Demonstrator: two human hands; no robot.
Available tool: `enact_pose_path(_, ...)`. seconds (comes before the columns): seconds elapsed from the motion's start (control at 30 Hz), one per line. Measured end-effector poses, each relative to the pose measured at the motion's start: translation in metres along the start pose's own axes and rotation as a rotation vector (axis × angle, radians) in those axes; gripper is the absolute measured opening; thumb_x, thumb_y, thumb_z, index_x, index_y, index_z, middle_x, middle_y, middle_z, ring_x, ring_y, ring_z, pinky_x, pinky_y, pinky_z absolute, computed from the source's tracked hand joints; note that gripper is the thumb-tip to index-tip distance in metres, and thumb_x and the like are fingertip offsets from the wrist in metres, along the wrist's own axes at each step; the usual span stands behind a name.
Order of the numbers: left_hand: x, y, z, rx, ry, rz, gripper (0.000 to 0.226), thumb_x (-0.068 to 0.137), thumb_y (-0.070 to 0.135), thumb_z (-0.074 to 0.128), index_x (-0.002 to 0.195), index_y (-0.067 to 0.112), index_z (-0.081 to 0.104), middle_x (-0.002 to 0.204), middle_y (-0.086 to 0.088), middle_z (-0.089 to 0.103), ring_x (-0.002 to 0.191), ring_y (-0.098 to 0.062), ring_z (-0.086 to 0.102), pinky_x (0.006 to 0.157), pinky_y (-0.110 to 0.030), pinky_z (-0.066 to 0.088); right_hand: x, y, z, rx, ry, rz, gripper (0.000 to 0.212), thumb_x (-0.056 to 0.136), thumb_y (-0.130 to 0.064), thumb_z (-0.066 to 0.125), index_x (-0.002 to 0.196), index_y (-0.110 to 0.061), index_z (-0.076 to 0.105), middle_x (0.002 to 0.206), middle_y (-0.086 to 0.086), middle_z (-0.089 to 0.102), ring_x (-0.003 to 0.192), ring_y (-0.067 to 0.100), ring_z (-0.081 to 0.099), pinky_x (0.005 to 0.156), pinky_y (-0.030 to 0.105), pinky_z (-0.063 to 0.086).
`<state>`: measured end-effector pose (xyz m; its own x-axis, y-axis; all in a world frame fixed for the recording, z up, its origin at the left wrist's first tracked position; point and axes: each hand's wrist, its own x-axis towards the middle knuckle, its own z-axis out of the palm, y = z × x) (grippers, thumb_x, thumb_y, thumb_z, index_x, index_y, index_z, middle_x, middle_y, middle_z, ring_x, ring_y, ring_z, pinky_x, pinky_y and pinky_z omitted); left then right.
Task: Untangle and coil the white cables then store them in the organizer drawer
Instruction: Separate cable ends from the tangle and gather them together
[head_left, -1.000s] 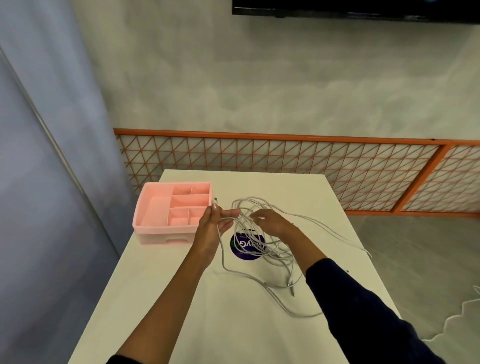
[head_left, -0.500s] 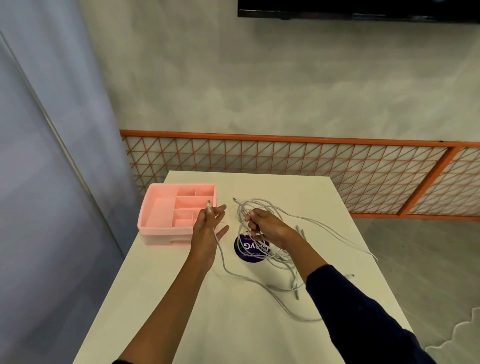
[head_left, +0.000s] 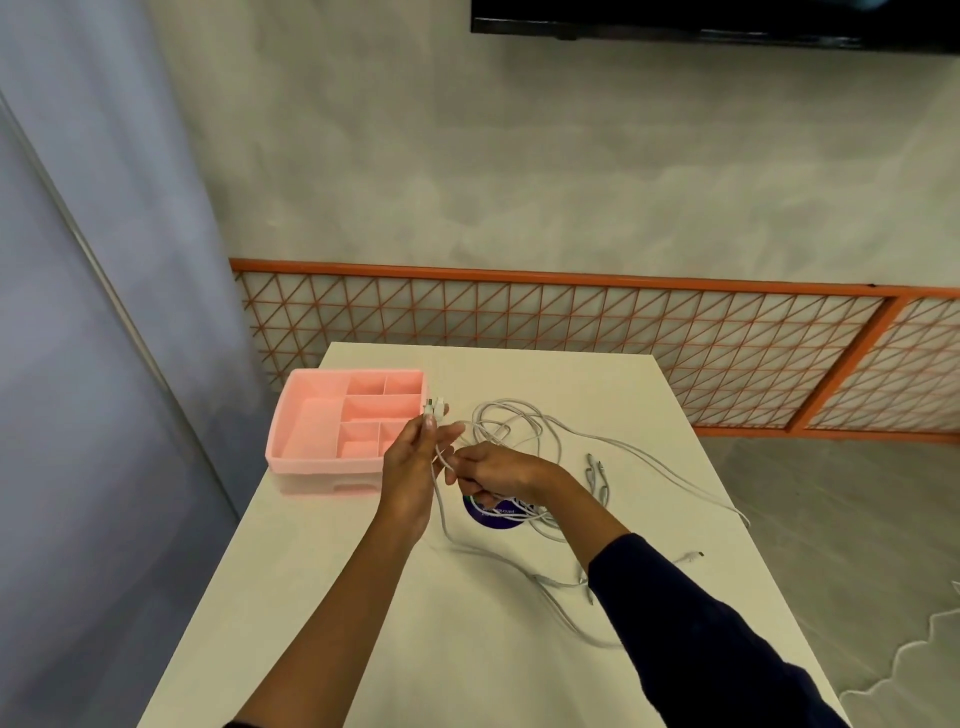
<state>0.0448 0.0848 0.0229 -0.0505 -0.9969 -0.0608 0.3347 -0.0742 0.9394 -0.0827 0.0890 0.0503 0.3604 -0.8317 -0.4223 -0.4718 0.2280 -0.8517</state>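
Note:
A tangle of white cables (head_left: 524, 431) lies across the middle of the white table (head_left: 363, 597), with loose ends trailing right and toward me. My left hand (head_left: 410, 467) is raised and pinches white connector ends (head_left: 434, 408) between thumb and fingers, cable strands hanging below it. My right hand (head_left: 493, 475) is just to its right, fingers closed on strands of the same tangle above a round purple sticker (head_left: 496, 514). The pink organizer drawer (head_left: 291, 441), divided into several compartments, sits at the table's left edge, beside my left hand.
An orange lattice railing (head_left: 571, 332) runs behind the table. A grey curtain (head_left: 104, 260) hangs at the left. A dark screen (head_left: 727, 26) is mounted high on the wall. Loose cable plugs (head_left: 597, 475) lie right of my hands.
My left hand lifted the connector ends higher, near the drawer's right corner. My right hand slid left and closed on strands next to it. The view shifted slightly.

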Motion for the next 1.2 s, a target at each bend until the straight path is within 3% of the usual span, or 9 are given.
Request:
enact_pose_path(0.13,0.003,0.000,-0.001,0.064,0.071,0.023,0.028,0.103,0.026,0.039,0.091,0.012,0.060,0.061,0.001,0.047,0.060,-0.013,0.051,0.050,-0.021,0.045,-0.001,0.001,0.005,-0.030,-0.021,-0.053,0.032,0.104,-0.030,0.031,0.090,-0.011,0.052,0.063,0.001,0.040,0.052,0.011,0.035,0.060,0.024,0.034)
enact_pose_path(0.37,0.016,0.031,-0.026,-0.047,0.265,0.115,0.027,0.105,0.022,0.037,0.084,0.017,0.053,0.054,0.008,0.037,0.045,-0.001,0.032,0.045,-0.014,0.034,-0.007,0.042,-0.019,-0.352,0.050,-0.016,0.026,0.094,-0.033,0.056,0.091,-0.007,0.060,0.080,0.005,0.060,0.074,0.012,0.054,0.067,0.017,0.041)
enact_pose_path(0.53,0.023,0.055,-0.062,-0.058,0.409,0.142,0.029,0.104,0.029,0.038,0.081,0.018,0.052,0.044,0.017,0.034,0.038,0.001,0.027,0.037,-0.012,0.023,-0.002,0.095,-0.042,-0.719,0.687,0.086,0.025,0.097,-0.021,0.050,0.106,-0.008,0.070,0.114,0.011,0.058,0.116,0.030,0.045,0.093,0.035,0.031)
enact_pose_path(0.67,0.020,0.051,-0.074,-0.009,0.459,0.114,0.030,0.103,0.032,0.040,0.080,0.019,0.055,0.053,0.009,0.033,0.045,-0.001,0.027,0.038,-0.013,0.024,0.002,0.080,-0.053,-0.332,0.998,0.016,0.022,0.098,-0.014,0.048,0.111,-0.001,0.062,0.109,0.023,0.055,0.099,0.040,0.054,0.078,0.032,0.035)
enact_pose_path(0.73,0.017,0.044,-0.075,0.055,0.467,0.084,0.029,0.103,0.033,0.040,0.082,0.019,0.056,0.060,0.005,0.032,0.050,-0.004,0.028,0.038,-0.012,0.026,0.006,0.061,-0.060,-0.108,0.987,-0.032,0.027,0.100,-0.021,0.044,0.113,0.001,0.054,0.103,0.024,0.062,0.093,0.038,0.061,0.068,0.030,0.040)
enact_pose_path(0.83,0.013,0.036,-0.080,0.102,0.491,0.044,0.029,0.103,0.034,0.040,0.093,0.012,0.057,0.065,0.003,0.035,0.055,-0.006,0.030,0.038,-0.011,0.030,0.008,0.028,-0.067,0.117,0.867,-0.120,0.028,0.101,-0.031,0.041,0.115,-0.007,0.048,0.107,0.013,0.066,0.101,0.030,0.063,0.083,0.041,0.051)
enact_pose_path(0.9,0.011,0.031,-0.082,0.124,0.501,0.020,0.030,0.103,0.034,0.039,0.100,0.009,0.055,0.067,0.003,0.037,0.057,-0.006,0.033,0.038,-0.011,0.032,0.008,0.006,-0.070,0.121,0.814,-0.204,0.023,0.101,-0.033,0.041,0.112,-0.014,0.048,0.109,0.004,0.062,0.103,0.024,0.060,0.088,0.044,0.050)
enact_pose_path(1.07,0.004,0.027,-0.078,0.086,0.459,-0.034,0.030,0.103,0.032,0.038,0.087,0.015,0.056,0.062,0.002,0.033,0.053,-0.007,0.028,0.038,-0.011,0.027,-0.003,-0.052,-0.071,0.118,0.801,-0.579,0.017,0.100,-0.030,0.046,0.112,-0.019,0.051,0.116,-0.012,0.057,0.109,-0.001,0.054,0.091,0.017,0.041)
enact_pose_path(1.2,0.003,0.031,-0.071,-0.024,0.362,-0.075,0.029,0.104,0.027,0.039,0.080,0.016,0.052,0.050,0.008,0.036,0.037,0.000,0.030,0.036,-0.012,0.023,-0.010,-0.072,-0.077,0.092,0.701,-0.713,0.015,0.098,-0.030,0.049,0.112,-0.025,0.051,0.131,-0.013,0.054,0.129,-0.001,0.044,0.106,0.026,0.038)
